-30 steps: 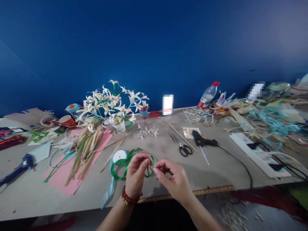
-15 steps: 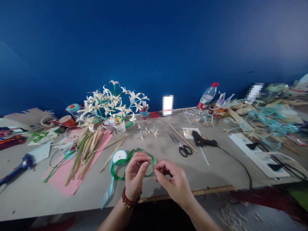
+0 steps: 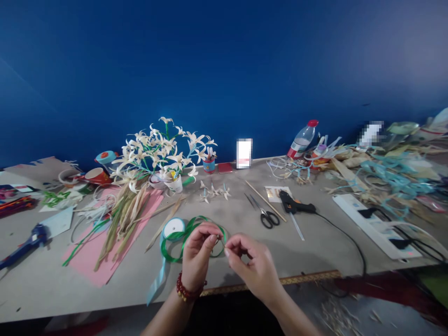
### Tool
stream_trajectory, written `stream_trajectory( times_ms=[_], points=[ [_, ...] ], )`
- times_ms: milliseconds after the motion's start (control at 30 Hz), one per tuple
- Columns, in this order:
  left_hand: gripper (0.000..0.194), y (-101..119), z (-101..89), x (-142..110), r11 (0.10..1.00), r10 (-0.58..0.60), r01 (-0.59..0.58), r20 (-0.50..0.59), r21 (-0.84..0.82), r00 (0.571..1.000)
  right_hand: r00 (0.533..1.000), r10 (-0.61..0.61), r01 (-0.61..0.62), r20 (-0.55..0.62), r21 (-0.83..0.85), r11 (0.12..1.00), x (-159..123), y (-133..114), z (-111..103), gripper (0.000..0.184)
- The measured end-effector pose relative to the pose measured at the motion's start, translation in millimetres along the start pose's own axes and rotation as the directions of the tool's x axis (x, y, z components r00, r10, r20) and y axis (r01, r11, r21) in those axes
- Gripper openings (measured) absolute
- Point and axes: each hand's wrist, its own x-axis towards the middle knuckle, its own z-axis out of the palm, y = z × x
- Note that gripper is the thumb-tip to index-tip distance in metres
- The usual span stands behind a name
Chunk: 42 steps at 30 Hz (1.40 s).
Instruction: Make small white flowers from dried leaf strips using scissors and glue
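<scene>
Above the front part of the table, my left hand point(image 3: 200, 254), with a beaded bracelet at the wrist, pinches a small, thin strand point(image 3: 221, 241) between thumb and forefinger. The fingertips of my right hand point(image 3: 254, 266) are pressed together at the strand's other end; its kind is too small to tell. Behind my left hand lies a loop of green ribbon point(image 3: 170, 254), partly hidden by the fingers. Beside it are a white spool point(image 3: 174, 227) and a light blue ribbon point(image 3: 158, 282). Several small pale flowers point(image 3: 214, 190) lie farther back.
Scissors point(image 3: 269, 218), a wooden stick point(image 3: 266, 200) and a black glue gun point(image 3: 297, 204) with a cord lie to the right, near a white power strip point(image 3: 374, 228). Left are dried husks point(image 3: 122, 224) on pink paper point(image 3: 93, 268), pale flowers in cups point(image 3: 174, 185) and a blue glue gun point(image 3: 35, 238).
Both hands stay almost in place, still pinching the thin strand. Only a slight shift of the fingers shows.
</scene>
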Motion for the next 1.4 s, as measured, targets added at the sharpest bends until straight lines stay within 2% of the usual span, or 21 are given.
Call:
stream_trajectory(
  times_ms=[167,367,500,767,967,1133,1400],
  points=[
    [0.008,-0.9,3.3,0.3,0.999,-0.025,0.024,-0.04,-0.03,0.999,0.998,-0.029,0.028,-0.061,-0.019,0.999,-2.3,4.1,7.1,0.01],
    [0.006,-4.8,11.2,-6.4,0.985,-0.051,0.038,-0.073,-0.171,0.996,0.979,-0.16,0.138,-0.125,-0.163,0.977,-4.7,11.4,14.7,0.011],
    [0.01,-4.4,12.5,-8.4,0.987,-0.058,0.046,-0.076,-0.155,0.995,0.953,-0.274,0.242,-0.134,-0.213,0.947,-7.1,17.4,15.8,0.009],
    [0.004,-0.7,11.9,-9.1,0.987,-0.049,0.038,-0.07,-0.155,0.996,0.886,-0.435,0.383,-0.159,-0.275,0.882,-7.7,20.6,17.7,0.013],
    [0.004,1.1,15.2,-9.7,0.969,-0.104,0.087,-0.059,-0.23,0.993,0.86,-0.47,0.4,-0.2,-0.308,0.863,-7.1,23.3,21.1,0.014],
    [0.003,-7.2,15.4,-15.0,0.971,-0.151,0.127,-0.107,-0.202,0.983,0.854,-0.478,0.408,-0.203,-0.308,0.86,-6.2,25.6,22.2,0.014],
    [0.005,-10.3,14.3,-17.3,0.982,-0.111,0.098,-0.076,-0.162,0.991,0.841,-0.511,0.434,-0.175,-0.344,0.832,-5.0,28.7,21.5,0.015]
  ],
)
